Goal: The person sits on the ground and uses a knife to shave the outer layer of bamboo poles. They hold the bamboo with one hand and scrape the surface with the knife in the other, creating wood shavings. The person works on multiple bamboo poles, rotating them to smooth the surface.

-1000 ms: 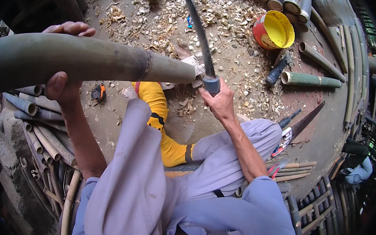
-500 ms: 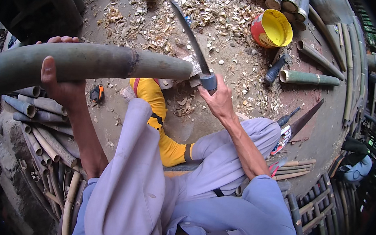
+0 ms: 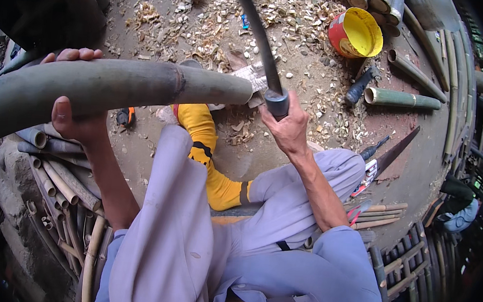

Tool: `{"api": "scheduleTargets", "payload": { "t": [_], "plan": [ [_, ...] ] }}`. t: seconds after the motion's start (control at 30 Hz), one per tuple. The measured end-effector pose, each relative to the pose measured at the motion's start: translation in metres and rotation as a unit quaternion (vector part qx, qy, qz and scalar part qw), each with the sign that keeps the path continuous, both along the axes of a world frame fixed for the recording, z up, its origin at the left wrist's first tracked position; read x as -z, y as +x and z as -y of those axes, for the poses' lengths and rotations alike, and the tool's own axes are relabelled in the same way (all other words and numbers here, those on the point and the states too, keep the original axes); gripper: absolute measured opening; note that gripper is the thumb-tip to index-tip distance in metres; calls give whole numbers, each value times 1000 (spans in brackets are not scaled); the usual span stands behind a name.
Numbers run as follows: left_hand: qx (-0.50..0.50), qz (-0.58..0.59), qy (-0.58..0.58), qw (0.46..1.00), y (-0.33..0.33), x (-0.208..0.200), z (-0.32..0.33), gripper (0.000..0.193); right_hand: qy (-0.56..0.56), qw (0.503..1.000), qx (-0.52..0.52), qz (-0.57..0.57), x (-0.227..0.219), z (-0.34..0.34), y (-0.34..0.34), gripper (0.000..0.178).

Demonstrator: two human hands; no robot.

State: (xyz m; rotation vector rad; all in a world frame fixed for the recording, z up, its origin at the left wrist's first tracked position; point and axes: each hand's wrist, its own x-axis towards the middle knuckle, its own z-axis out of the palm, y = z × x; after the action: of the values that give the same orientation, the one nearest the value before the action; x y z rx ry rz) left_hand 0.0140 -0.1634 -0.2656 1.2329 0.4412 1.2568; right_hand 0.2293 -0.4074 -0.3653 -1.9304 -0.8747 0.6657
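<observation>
A thick green bamboo pole [image 3: 122, 85] reaches in from the left edge, and its cut end lies above the ground in front of me. My left hand [image 3: 74, 112] is wrapped around it from below, with fingertips showing over the far side and the thumb on the near side. In my right hand [image 3: 289, 123] is a machete [image 3: 261, 44] with a long dark curved blade, gripped by its grey-collared handle. The blade points up and away, just right of the pole's cut end. Its far tip runs out at the top of the view.
Pale bamboo chips [image 3: 212, 18] cover the ground ahead. A red and yellow bucket [image 3: 356, 32], a green bamboo piece [image 3: 401, 99] and a handsaw [image 3: 394, 154] lie to the right. Cut bamboo tubes [image 3: 60, 179] are piled at left. My yellow sock [image 3: 216, 186] is below the pole.
My right hand has shifted slightly right and nearer, and the machete blade looks larger and higher in view. The bamboo pole's cut end sits a little further right. My left hand keeps its hold.
</observation>
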Motion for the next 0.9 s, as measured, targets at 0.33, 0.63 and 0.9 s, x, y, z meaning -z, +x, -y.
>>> {"api": "scheduleTargets", "payload": {
  "t": [0.33,0.63,0.9],
  "plan": [
    [-111,-23,-134,984,6,-27,11,65,-191,978,-84,-27,68,11,6,34],
    [-132,4,-59,990,10,-11,15,60,70,996,23,59,6,-4,-5,36],
    [-96,13,-49,994,3,-5,13,61,-99,995,-25,-17,34,10,3,32]
  ]
}}
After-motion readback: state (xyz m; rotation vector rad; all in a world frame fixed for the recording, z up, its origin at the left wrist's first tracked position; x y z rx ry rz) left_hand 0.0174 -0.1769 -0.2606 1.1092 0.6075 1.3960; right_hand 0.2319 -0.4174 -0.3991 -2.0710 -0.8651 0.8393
